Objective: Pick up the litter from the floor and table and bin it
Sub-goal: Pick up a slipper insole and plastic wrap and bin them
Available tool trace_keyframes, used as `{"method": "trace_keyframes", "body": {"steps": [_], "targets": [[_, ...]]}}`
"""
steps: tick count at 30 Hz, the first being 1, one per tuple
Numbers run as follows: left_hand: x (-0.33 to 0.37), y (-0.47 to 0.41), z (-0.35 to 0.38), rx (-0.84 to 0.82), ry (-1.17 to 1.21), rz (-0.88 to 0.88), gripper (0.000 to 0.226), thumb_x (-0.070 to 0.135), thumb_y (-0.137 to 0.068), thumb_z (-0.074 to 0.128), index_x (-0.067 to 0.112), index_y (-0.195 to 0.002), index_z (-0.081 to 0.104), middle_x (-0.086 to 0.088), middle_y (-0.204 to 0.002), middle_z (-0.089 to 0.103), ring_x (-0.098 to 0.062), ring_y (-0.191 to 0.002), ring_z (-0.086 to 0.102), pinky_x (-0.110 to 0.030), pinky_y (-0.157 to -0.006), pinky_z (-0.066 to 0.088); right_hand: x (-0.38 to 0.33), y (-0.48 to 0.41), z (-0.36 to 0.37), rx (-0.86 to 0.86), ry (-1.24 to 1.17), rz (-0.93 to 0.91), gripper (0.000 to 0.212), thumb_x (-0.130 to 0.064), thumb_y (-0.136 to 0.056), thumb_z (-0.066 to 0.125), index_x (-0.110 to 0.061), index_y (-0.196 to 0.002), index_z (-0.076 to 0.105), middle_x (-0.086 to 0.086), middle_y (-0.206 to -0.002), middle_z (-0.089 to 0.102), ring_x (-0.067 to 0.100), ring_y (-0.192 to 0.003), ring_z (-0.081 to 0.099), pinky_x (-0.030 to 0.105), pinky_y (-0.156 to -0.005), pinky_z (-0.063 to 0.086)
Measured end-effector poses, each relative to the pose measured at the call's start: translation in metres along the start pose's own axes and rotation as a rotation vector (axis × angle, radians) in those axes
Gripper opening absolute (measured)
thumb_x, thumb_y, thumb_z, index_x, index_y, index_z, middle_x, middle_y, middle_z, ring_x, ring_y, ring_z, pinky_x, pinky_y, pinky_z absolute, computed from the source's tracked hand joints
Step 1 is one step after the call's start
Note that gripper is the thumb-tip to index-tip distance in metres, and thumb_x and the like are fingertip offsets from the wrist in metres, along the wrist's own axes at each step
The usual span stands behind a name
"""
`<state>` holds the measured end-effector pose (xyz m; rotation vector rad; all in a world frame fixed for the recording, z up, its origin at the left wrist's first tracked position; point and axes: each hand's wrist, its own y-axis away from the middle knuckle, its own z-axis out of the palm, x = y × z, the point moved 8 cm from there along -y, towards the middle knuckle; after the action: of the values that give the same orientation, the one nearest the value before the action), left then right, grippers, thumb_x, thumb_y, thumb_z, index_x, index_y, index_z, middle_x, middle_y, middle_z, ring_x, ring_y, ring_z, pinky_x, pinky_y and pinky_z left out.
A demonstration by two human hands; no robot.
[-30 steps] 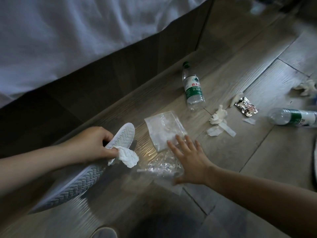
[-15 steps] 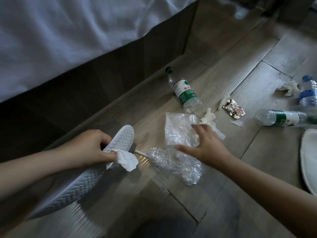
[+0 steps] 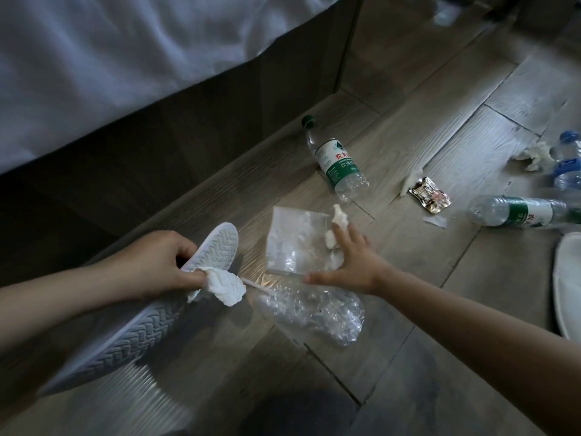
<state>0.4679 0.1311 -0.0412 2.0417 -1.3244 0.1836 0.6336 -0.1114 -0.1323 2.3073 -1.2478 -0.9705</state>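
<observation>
My left hand (image 3: 163,262) grips a white slipper (image 3: 141,313) by its edge and pinches a crumpled white tissue (image 3: 224,286) against it. My right hand (image 3: 352,262) is spread flat with fingers apart over torn tissue scraps (image 3: 338,220) that lie on a clear flat plastic bag (image 3: 292,239). A crumpled clear plastic wrapper (image 3: 314,309) lies on the wooden floor just below that hand. A green-labelled plastic bottle (image 3: 338,162) lies beyond the bag.
To the right lie a foil snack wrapper (image 3: 429,195), a second green-labelled bottle (image 3: 518,212), a blue-capped bottle (image 3: 567,162) and more tissue (image 3: 534,152). A white slipper edge (image 3: 569,284) shows at far right. The dark bed frame (image 3: 188,146) borders the left.
My right hand has moved from the crumpled wrapper up and right onto the tissue scraps at the bag's edge. The left hand still holds slipper and tissue. The view has shifted right.
</observation>
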Motion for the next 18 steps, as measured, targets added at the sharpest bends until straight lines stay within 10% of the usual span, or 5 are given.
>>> {"method": "trace_keyframes", "body": {"steps": [18], "targets": [[-0.015, 0.001, -0.006, 0.047, -0.003, -0.038, 0.023, 0.03, -0.07, 0.073, 0.01, -0.061, 0.068, -0.005, -0.062, 0.068, -0.022, -0.065, 0.064, -0.041, -0.061, 0.049, -0.033, 0.009, 0.055, -0.089, 0.312, -0.049, 0.149, -0.082, -0.043, 0.071, -0.039, -0.142, -0.031, 0.001, -0.142, -0.052, 0.045, -0.132, -0.038, 0.079, -0.103, 0.002]]}}
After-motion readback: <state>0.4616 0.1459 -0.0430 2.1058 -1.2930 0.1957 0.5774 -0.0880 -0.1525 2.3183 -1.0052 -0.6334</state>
